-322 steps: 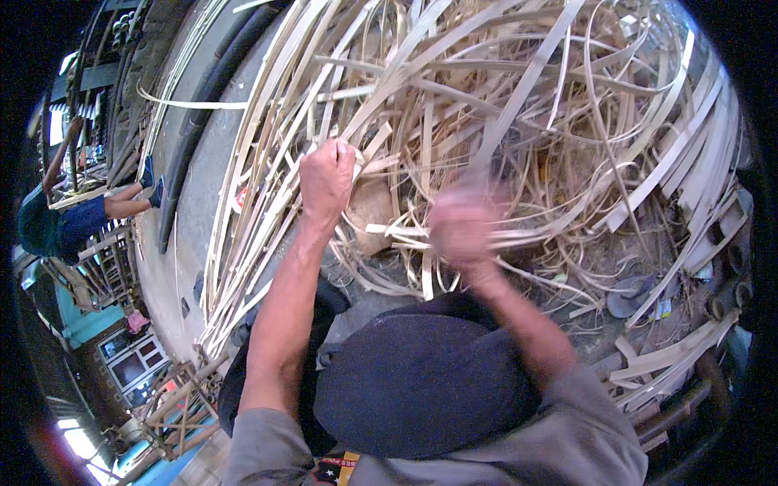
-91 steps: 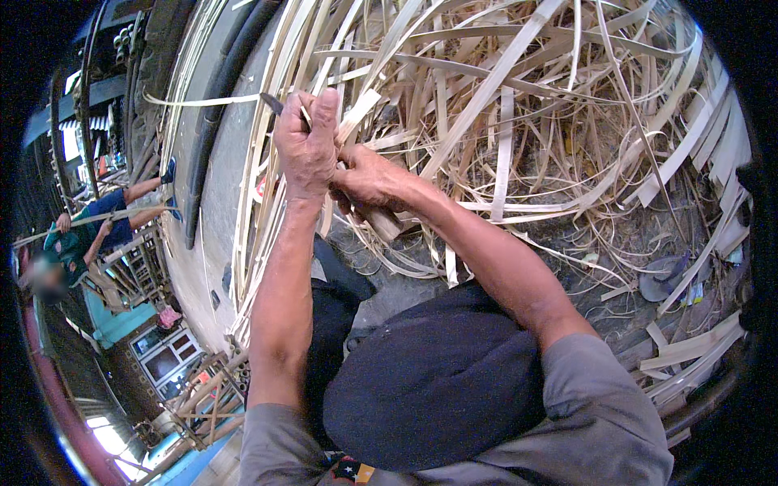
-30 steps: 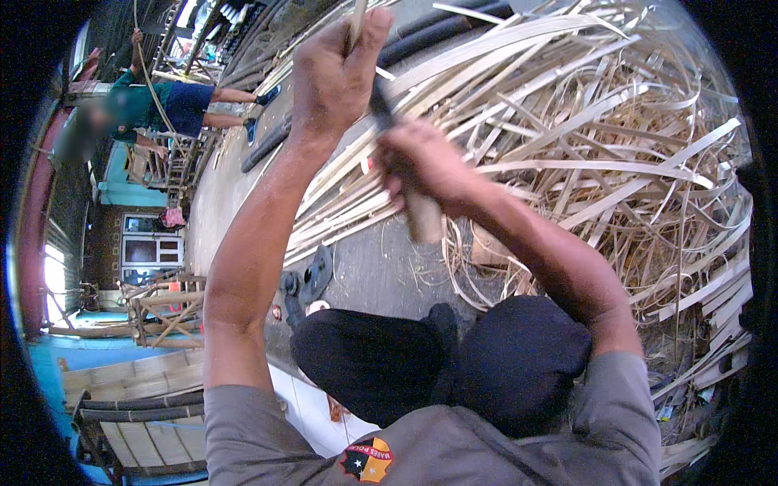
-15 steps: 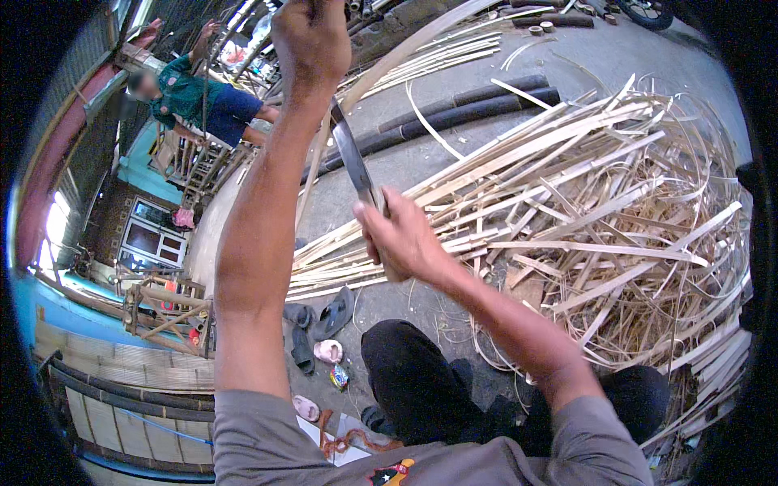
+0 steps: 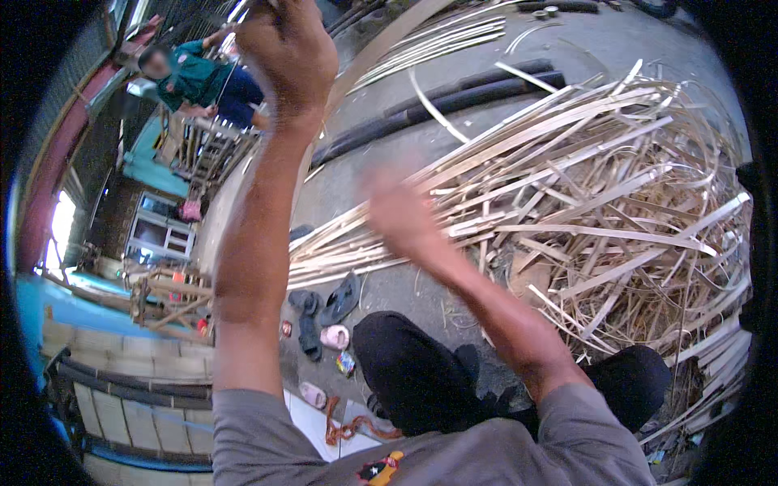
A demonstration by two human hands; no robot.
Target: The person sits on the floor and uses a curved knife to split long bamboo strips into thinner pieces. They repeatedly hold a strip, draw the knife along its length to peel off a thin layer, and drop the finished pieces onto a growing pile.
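Observation:
My left hand is raised at the upper edge, its fingers curled closed; what they hold is hidden or cut off. Just right of it, a broad pale bamboo strip curves down from the top edge and passes behind my left wrist. My right hand, smeared by motion, is closed in front of my chest, over the near ends of a heap of split bamboo strips. The long-bladed knife it gripped half a second ago is lost in the blur.
Dark bamboo poles lie beyond the strips. A tangle of shavings spreads at right. Dark sandals and pink shoes lie left of my knee. At far left, another person is near bamboo furniture.
The knife blade, sharp before, no longer shows beside my right hand, which has blurred with motion. My left hand has shifted slightly left. The other person's arms have moved.

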